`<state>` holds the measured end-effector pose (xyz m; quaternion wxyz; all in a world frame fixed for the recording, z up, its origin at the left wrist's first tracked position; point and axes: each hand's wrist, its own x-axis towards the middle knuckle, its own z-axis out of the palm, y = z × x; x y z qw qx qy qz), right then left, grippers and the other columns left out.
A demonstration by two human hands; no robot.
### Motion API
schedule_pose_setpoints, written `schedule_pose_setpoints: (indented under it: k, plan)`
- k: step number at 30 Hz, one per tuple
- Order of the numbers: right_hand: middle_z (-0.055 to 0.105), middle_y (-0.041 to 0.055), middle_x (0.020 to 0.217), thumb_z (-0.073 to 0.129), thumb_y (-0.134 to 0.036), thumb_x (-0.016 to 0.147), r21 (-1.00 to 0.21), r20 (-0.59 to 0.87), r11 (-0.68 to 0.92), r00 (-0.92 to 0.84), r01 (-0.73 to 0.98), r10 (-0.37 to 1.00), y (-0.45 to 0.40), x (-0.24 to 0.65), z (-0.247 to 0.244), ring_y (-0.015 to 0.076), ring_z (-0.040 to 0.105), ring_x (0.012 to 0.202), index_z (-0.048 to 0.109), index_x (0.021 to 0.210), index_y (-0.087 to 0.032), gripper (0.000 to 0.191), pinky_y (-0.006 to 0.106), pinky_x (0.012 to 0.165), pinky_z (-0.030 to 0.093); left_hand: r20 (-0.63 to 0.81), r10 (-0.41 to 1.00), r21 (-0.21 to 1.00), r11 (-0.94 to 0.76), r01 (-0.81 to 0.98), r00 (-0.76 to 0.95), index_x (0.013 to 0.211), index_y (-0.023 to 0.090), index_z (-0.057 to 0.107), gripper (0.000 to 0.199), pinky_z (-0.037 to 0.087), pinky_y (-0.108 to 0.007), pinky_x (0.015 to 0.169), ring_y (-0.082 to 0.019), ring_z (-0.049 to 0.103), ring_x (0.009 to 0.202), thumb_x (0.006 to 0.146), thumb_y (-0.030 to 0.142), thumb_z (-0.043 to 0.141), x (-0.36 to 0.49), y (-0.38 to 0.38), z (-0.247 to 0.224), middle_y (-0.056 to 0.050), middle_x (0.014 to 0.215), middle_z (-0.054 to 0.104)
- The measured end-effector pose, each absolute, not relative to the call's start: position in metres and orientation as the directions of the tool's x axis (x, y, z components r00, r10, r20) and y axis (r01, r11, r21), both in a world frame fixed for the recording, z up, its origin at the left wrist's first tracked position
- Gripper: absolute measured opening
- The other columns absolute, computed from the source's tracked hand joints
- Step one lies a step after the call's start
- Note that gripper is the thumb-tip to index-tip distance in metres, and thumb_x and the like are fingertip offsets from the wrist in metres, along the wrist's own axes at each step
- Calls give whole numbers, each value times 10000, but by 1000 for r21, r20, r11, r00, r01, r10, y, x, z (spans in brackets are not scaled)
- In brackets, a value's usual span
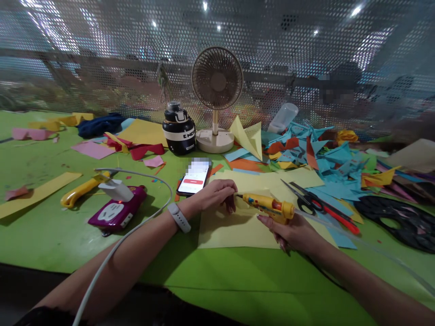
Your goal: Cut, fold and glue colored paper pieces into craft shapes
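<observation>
A yellow hot glue gun (267,206) is gripped in my right hand (288,232), with a clear glue stick (316,219) trailing from its back end. Its nozzle points left and reaches close to the fingertips of my left hand (219,194). That hand is closed, its fingers curled down over pale yellow paper (231,233); what they pinch is hidden from above. A phone (195,177) with a lit screen lies just behind my left wrist. Scissors (306,199) with black handles and a red-and-black tool (340,218) rest to the right of the glue gun.
On the left sit a purple power strip (117,210) with a white charger and cable, and a yellow-handled tool (84,188). A black bottle (178,131) and a fan (217,79) stand behind. Blue folded paper (326,158) heaps at right, beside a black tray (397,222).
</observation>
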<state>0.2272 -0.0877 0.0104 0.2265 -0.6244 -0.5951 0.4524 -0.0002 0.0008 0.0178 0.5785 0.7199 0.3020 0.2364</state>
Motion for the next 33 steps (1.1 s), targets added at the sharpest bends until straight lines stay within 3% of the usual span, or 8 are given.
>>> schedule_pose_setpoints:
  k: [12, 22, 29, 33]
  plan:
    - [483, -65, 370, 620, -568, 787, -805, -279, -180, -93, 565, 956, -88, 225, 14, 85, 451, 284, 686, 924, -174, 423, 167, 282, 381, -12, 715, 974, -151, 170, 699, 767, 178, 492, 184, 415, -211, 516, -122, 639, 541, 910, 155, 379, 0, 0, 19, -26, 612, 692]
    - [483, -61, 373, 625, -579, 775, -795, -308, -211, -79, 568, 948, -90, 223, 17, 84, 458, 285, 644, 809, -172, 409, 165, 286, 376, -19, 714, 976, -139, 168, 700, 767, 188, 486, 159, 422, -217, 491, -143, 654, 546, 898, 234, 408, 0, 0, 17, -30, 620, 689]
    - [482, -63, 386, 613, -604, 778, -773, -314, -217, -62, 595, 947, -92, 223, 17, 92, 472, 302, 648, 827, -182, 427, 184, 296, 389, -20, 716, 976, -138, 169, 698, 770, 186, 486, 162, 424, -211, 494, -136, 648, 544, 900, 243, 410, 0, 0, 18, -30, 617, 682]
    - [475, -56, 400, 622, -651, 750, -843, -300, -206, -116, 497, 947, -90, 228, 12, 75, 448, 323, 619, 729, -177, 474, 186, 326, 386, -19, 733, 979, -126, 163, 680, 781, 187, 487, 145, 427, -209, 485, -143, 658, 552, 896, 233, 413, 0, 1, 15, -28, 621, 685]
